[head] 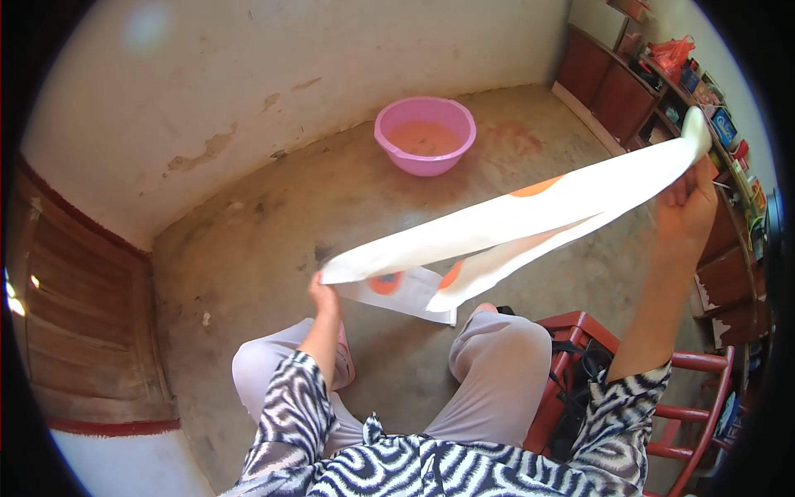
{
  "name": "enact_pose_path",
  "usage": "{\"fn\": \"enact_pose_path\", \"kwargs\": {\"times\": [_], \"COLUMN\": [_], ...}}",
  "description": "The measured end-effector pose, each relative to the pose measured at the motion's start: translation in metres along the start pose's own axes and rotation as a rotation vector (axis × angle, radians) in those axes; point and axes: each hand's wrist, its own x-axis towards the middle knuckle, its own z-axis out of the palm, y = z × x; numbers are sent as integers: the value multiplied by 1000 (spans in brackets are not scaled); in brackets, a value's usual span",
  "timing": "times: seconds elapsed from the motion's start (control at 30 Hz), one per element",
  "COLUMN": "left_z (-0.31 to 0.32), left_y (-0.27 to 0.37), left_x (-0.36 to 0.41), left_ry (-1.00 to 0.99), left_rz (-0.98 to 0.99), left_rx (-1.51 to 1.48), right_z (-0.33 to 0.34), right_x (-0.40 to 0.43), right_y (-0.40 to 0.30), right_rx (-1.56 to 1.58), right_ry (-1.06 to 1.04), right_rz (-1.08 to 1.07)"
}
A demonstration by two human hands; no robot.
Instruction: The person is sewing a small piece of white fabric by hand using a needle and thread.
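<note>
A long piece of white cloth point(490, 220) with orange round prints stretches between my two hands. My left hand point(325, 297) grips its lower left end, just above my left knee. Higher up and off to the right, my right hand point(690, 192) holds the other end, where the cloth bunches over the fingers. Part of the fabric hangs loose below the stretched edge, in front of my knees. The fingertips of both hands are partly hidden by the cloth.
A pink plastic basin point(425, 163) stands on the concrete floor point(248, 248) near the wall. On the right, a red chair point(689, 413) holds black straps. Behind it runs a brown cabinet point(624, 93) with a red plastic bag point(672, 57) on top. A wooden door point(87, 323) is at left.
</note>
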Motion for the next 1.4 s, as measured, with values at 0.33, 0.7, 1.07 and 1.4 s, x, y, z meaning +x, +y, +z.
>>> {"fn": "enact_pose_path", "kwargs": {"times": [0.33, 0.7, 1.07, 1.4], "left_z": [-1, 2, 21, -228], "left_y": [172, 322, 423, 481], "left_x": [12, -114, -186, -199], "left_ry": [116, -376, -603, -790], "left_rz": [155, 594, 434, 496], "left_rx": [-193, 145, -452, -532], "right_z": [-148, -108, 4, 37], "right_x": [98, 59, -6, -13], "right_y": [-33, 28, 45, 35], "right_rx": [-79, -113, -87, 144], "right_ry": [408, 64, -265, -282], "right_rz": [-24, 179, 259, 282]}}
